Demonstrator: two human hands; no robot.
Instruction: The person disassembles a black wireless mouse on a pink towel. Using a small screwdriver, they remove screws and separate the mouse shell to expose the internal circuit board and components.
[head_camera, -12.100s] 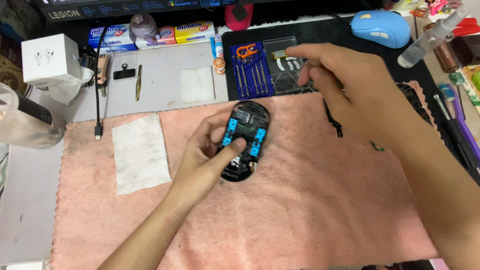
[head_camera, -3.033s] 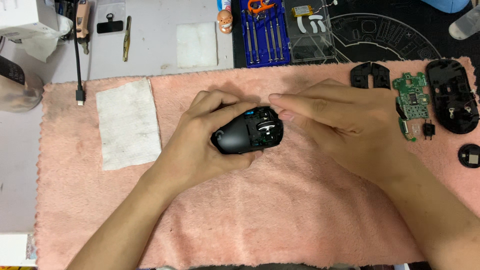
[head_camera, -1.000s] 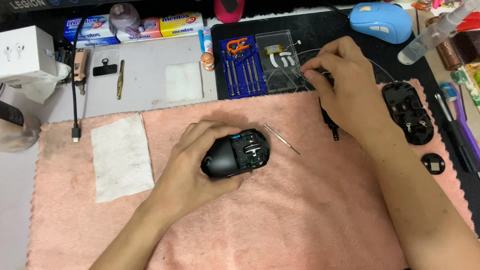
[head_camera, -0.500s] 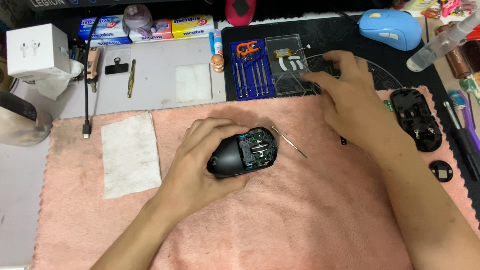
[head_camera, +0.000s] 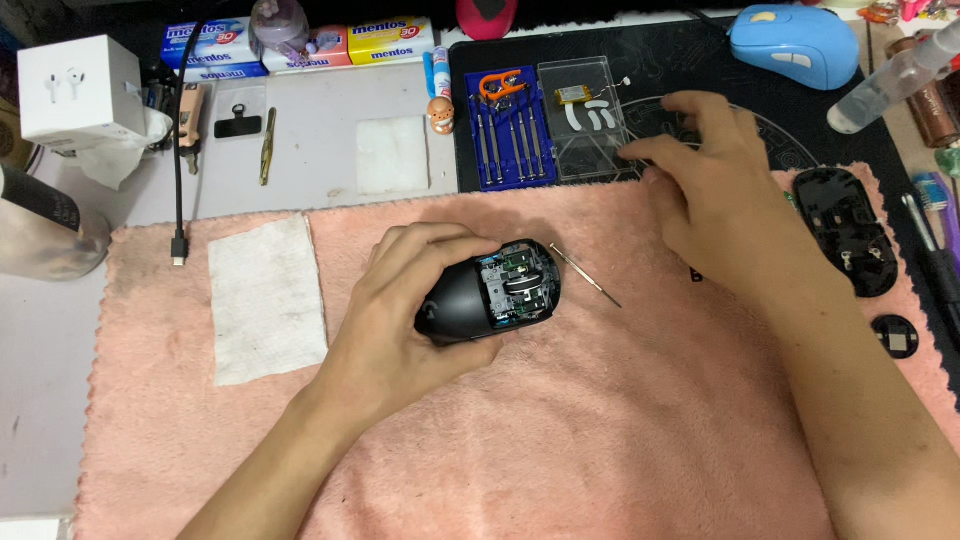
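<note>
My left hand (head_camera: 405, 305) grips a black computer mouse (head_camera: 490, 293) with its top cover off, its inner parts showing, resting on a pink towel (head_camera: 560, 440). A thin screwdriver (head_camera: 587, 277) lies on the towel just right of the mouse. My right hand (head_camera: 715, 190) reaches over the black mat, fingers spread, fingertips at the edge of a clear plastic tray (head_camera: 585, 120) that holds small white pads and a yellow piece. It holds nothing that I can see.
A blue case of small screwdrivers (head_camera: 505, 125) lies left of the tray. A black mouse shell (head_camera: 845, 230) and a round black cap (head_camera: 893, 336) sit at the right. A white cloth (head_camera: 265, 297), a cable (head_camera: 180, 150), a white box (head_camera: 80, 90) and a blue mouse (head_camera: 795, 45) surround the towel.
My right hand has shifted left and up from the black mat toward the clear tray. My left hand keeps its hold on the mouse, and the screwdriver lies where it was.
</note>
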